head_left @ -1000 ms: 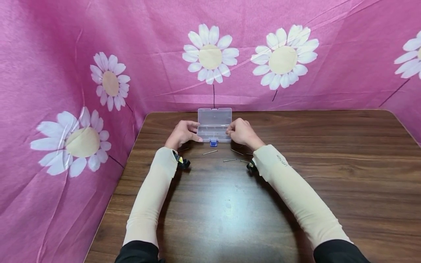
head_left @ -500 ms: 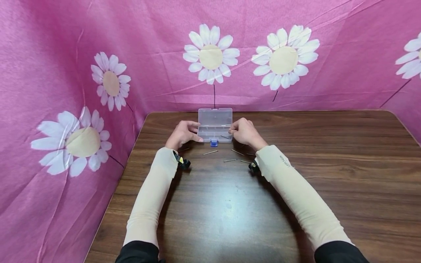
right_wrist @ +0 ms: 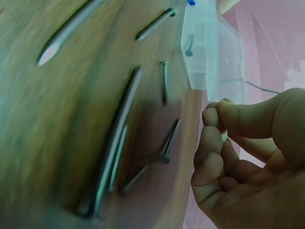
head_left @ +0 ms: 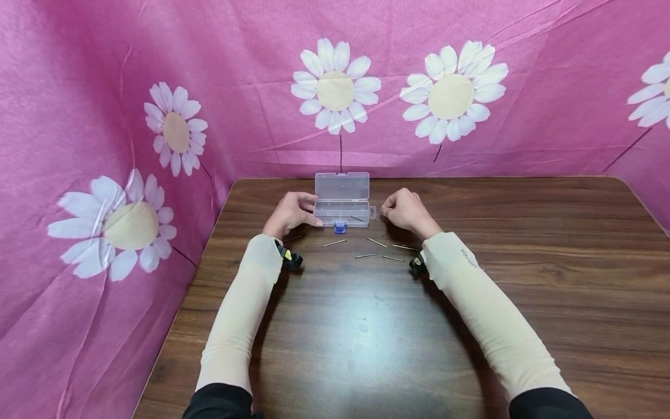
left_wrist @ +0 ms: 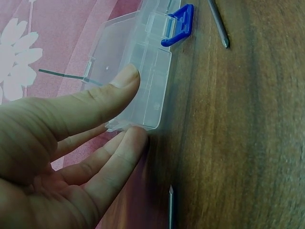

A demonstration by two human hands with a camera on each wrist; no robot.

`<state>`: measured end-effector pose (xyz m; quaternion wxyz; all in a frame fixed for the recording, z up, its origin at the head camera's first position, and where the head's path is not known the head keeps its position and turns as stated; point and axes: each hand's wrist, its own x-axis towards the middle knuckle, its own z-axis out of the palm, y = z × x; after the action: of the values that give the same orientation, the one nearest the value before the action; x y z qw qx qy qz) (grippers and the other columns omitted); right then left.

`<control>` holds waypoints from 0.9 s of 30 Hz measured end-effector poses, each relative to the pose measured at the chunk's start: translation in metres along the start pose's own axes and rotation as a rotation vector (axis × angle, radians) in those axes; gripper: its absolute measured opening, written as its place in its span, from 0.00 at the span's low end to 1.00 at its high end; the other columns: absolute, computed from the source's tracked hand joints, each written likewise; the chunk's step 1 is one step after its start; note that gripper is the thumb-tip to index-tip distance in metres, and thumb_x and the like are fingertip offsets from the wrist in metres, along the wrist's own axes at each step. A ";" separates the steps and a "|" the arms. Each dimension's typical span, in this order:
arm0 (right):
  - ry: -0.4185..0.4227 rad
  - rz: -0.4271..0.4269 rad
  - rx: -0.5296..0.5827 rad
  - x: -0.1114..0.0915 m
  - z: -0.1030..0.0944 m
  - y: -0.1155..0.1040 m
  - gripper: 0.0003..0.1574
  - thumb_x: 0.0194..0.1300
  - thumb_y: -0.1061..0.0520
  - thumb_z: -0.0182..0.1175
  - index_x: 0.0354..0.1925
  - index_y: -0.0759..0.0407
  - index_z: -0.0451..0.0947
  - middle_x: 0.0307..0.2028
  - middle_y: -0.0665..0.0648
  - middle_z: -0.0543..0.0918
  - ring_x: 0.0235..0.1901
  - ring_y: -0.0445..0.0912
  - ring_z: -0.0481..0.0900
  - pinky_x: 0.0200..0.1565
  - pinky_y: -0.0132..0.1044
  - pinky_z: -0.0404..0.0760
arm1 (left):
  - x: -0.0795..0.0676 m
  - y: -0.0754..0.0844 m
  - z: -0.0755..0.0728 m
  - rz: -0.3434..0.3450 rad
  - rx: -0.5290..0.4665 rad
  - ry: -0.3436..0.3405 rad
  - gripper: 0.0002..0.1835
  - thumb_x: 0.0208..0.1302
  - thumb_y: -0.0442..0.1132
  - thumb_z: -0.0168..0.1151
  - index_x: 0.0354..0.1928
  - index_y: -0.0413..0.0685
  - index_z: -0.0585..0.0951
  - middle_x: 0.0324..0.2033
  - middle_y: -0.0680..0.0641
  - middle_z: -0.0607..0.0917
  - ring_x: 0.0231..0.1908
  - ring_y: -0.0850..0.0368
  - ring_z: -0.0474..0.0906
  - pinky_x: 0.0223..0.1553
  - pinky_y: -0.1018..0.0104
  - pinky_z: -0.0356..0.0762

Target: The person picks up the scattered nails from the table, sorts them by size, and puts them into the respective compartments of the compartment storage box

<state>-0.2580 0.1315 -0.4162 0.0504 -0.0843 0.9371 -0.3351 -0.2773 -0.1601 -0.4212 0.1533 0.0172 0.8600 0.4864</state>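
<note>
A clear plastic compartment box (head_left: 325, 213) stands with its lid (head_left: 342, 186) raised and its blue latch (head_left: 340, 228) hanging at the front. My left hand (head_left: 291, 213) holds its left end; in the left wrist view the thumb lies over the wall and the fingertips touch the end. One nail (head_left: 357, 219) lies slanted in the front part of the box. Right of the box, my right hand (head_left: 406, 210) is apart from it. Its thumb and fingers are curled together, and the right wrist view shows nothing between them.
Several nails lie loose on the wooden table (head_left: 335, 349) before the box, including one nail (head_left: 334, 242) at left and another nail (head_left: 366, 255) nearer me. A small clear tab (head_left: 373, 212) juts from the box's right side. Pink flowered cloth (head_left: 392, 128) hangs behind.
My right hand has moved right, away from the box, uncovering its right end. A nail now shows inside, where none was visible a second ago. My left hand has stayed put.
</note>
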 end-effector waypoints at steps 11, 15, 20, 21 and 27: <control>-0.017 -0.018 -0.107 -0.011 -0.008 0.018 0.07 0.54 0.58 0.60 0.24 0.56 0.84 0.26 0.51 0.83 0.36 0.53 0.76 0.47 0.47 0.70 | 0.000 0.000 0.000 -0.003 0.002 0.000 0.41 0.29 0.32 0.80 0.54 0.48 0.77 0.40 0.43 0.81 0.40 0.52 0.77 0.41 0.63 0.74; -0.041 -0.010 -0.131 -0.015 -0.010 0.020 0.08 0.54 0.57 0.61 0.21 0.55 0.83 0.25 0.50 0.82 0.32 0.51 0.76 0.43 0.47 0.71 | 0.001 0.000 -0.001 -0.003 0.011 0.002 0.41 0.28 0.33 0.80 0.54 0.49 0.77 0.40 0.43 0.82 0.39 0.52 0.77 0.41 0.63 0.74; -0.050 0.005 -0.143 -0.017 -0.010 0.022 0.08 0.52 0.56 0.64 0.19 0.53 0.82 0.23 0.48 0.82 0.31 0.50 0.76 0.42 0.47 0.72 | 0.001 -0.001 -0.002 -0.002 -0.008 0.001 0.40 0.28 0.32 0.80 0.54 0.48 0.77 0.40 0.42 0.81 0.39 0.51 0.77 0.40 0.62 0.74; -0.050 0.003 -0.147 -0.017 -0.010 0.023 0.08 0.51 0.56 0.64 0.18 0.53 0.82 0.23 0.48 0.82 0.31 0.50 0.76 0.42 0.47 0.73 | 0.001 -0.001 -0.002 -0.002 -0.013 0.002 0.40 0.29 0.32 0.80 0.54 0.48 0.77 0.40 0.42 0.81 0.39 0.51 0.77 0.40 0.62 0.75; -0.085 0.015 -0.189 -0.018 -0.010 0.025 0.09 0.50 0.58 0.59 0.17 0.52 0.81 0.24 0.49 0.82 0.34 0.51 0.77 0.42 0.48 0.73 | 0.001 0.001 -0.001 -0.008 -0.003 0.001 0.40 0.30 0.32 0.80 0.54 0.48 0.77 0.40 0.43 0.81 0.40 0.51 0.77 0.40 0.63 0.74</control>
<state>-0.2452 0.1605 -0.4239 0.0843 -0.0958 0.9621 -0.2410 -0.2786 -0.1608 -0.4203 0.1550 0.0132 0.8593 0.4872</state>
